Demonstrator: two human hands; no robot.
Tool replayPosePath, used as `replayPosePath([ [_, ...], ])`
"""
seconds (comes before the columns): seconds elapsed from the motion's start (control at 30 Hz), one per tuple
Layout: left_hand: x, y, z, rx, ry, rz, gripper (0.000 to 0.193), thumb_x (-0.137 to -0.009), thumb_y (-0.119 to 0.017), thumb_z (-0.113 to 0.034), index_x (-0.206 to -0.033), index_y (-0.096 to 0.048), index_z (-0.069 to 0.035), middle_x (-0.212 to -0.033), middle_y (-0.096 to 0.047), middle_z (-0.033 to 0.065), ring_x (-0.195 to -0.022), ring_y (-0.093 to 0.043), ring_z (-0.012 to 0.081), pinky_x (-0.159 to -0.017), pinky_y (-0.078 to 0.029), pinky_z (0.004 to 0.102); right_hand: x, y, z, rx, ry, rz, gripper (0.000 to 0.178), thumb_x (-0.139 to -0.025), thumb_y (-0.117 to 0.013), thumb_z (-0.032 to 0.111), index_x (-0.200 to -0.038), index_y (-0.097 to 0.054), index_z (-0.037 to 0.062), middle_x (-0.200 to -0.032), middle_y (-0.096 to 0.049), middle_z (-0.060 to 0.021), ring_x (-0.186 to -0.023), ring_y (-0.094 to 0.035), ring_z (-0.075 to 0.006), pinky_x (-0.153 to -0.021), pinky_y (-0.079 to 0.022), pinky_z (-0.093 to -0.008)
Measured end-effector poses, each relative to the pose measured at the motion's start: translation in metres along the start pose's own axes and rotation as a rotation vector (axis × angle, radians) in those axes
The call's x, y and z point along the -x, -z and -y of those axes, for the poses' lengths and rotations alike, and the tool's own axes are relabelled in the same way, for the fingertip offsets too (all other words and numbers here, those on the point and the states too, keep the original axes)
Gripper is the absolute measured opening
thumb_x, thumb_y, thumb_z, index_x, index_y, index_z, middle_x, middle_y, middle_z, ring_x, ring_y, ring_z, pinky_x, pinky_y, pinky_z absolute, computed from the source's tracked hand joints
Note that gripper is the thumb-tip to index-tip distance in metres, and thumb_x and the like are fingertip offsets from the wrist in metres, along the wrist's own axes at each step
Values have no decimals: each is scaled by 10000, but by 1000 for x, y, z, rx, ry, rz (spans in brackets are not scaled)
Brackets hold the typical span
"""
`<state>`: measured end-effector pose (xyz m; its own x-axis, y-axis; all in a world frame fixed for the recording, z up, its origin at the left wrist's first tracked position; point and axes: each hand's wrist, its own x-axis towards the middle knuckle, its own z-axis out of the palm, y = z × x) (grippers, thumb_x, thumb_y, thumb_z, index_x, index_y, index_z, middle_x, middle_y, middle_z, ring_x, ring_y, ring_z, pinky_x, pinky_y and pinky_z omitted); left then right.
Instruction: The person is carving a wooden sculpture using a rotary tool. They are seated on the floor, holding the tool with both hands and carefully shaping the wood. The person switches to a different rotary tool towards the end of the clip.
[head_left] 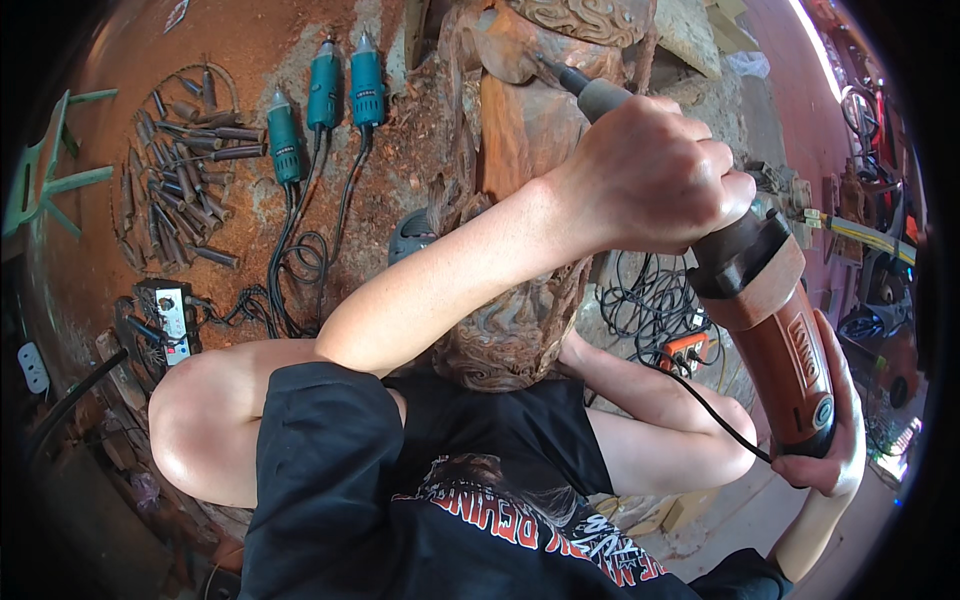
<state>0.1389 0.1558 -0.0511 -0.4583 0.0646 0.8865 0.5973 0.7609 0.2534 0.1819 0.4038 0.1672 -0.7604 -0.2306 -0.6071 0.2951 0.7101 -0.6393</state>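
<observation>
My left hand is wrapped round the front neck of a red-brown electric straight grinder. Cupped under the grinder's rear end is my right hand, its fingers partly hidden behind the body. The narrow dark tip points up and left at a carved wooden piece, at or very close to its rounded upper part. That carving stands between my bent legs, with scrolled relief at its near and far ends and smoother orange-brown wood between. My left forearm hides part of its middle.
Several carving tools or bits lie in a pile on the dusty floor to the left. Beside them are teal rotary tools with black cords. A control box sits near my left knee. Tangled cable and an orange socket block lie at right.
</observation>
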Motion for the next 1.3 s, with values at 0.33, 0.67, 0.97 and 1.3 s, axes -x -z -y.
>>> replayPosePath([
  [0.33,1,1,6,-21,1,-27,128,-683,-739,-234,-714,-636,-164,-609,-575,-21,-603,-662,161,-551,-504,320,-2,2,2,6,14,0,1332,-392,-725,95,-1620,-230,-57,-1565,-438,-243,-1459,-447,-331,-1229,-307,-405],
  [0.67,2,3,6,-29,5,-11,152,-689,-739,-241,-695,-609,-163,-602,-568,-20,-606,-663,165,-546,-505,320,-3,-5,6,-32,-1,-13,1338,-398,-741,111,-1619,-221,-62,-1567,-432,-246,-1461,-445,-341,-1235,-298,-410],
  [0.97,4,8,6,-9,15,-26,144,-698,-733,-239,-699,-614,-157,-601,-566,-18,-605,-660,169,-544,-509,320,-2,-10,8,-34,-28,-26,1343,-404,-754,111,-1624,-215,-49,-1569,-433,-242,-1463,-444,-340,-1229,-308,-403],
  [1.3,1,6,2,10,-5,4,133,-704,-721,-230,-704,-607,-161,-619,-563,-14,-607,-662,171,-550,-513,329,6,-9,7,-29,-67,-62,1356,-390,-747,121,-1630,-221,-32,-1557,-451,-229,-1445,-469,-328,-1208,-337,-390],
])
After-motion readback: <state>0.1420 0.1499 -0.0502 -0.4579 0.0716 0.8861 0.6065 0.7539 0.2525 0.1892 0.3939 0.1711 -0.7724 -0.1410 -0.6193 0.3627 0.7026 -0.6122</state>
